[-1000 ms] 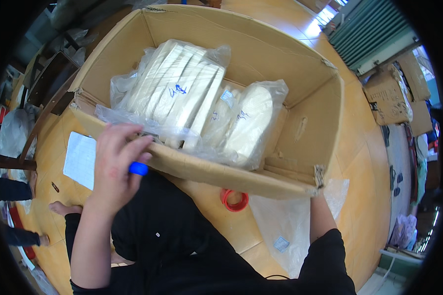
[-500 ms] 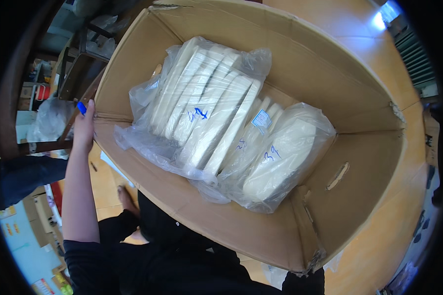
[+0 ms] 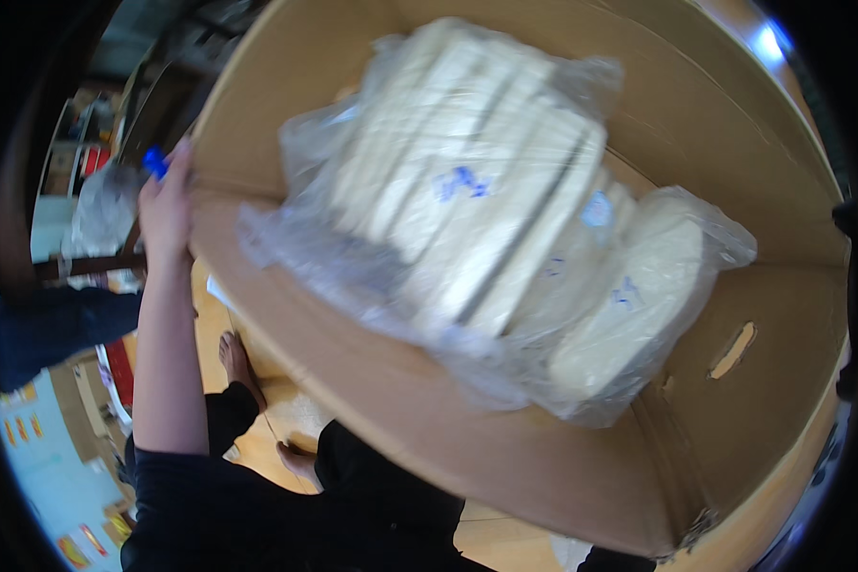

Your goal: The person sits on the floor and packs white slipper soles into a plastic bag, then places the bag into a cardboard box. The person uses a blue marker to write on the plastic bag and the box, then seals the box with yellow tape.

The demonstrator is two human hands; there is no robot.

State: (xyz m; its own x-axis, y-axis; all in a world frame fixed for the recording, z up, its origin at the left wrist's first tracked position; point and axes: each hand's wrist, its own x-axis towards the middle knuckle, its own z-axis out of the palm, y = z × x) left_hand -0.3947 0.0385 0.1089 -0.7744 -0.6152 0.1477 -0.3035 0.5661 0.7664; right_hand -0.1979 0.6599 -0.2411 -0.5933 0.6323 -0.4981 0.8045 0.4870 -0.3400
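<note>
A large open cardboard box (image 3: 772, 334) fills most of the view, tilted. At its left end my left hand (image 3: 167, 205) grips the rim, fingers bent around it. A blue pen (image 3: 155, 162), or its cap, sticks out by that hand's fingers. Inside lie clear plastic bags. The big bag (image 3: 477, 181) holds a row of several flat off-white pieces. Beside it, a smaller bag (image 3: 639, 296) contains an off-white piece with a rounded end. Blue handwriting marks the bags. My right hand is hidden; only a dark sleeve (image 3: 615, 561) shows beneath the box's lower right corner.
Tan floor tiles (image 3: 286, 405) lie below, with bare feet (image 3: 238, 367) near the box's lower left side. Shelving (image 3: 62, 167) and a clear plastic bag (image 3: 105, 214) stand at the left. Dark blue cloth (image 3: 62, 334) extends in from the left edge.
The box and its bags have shifted right and look larger, nearer to me. My left hand keeps its grip on the rim and has moved slightly up. The picture is more blurred.
</note>
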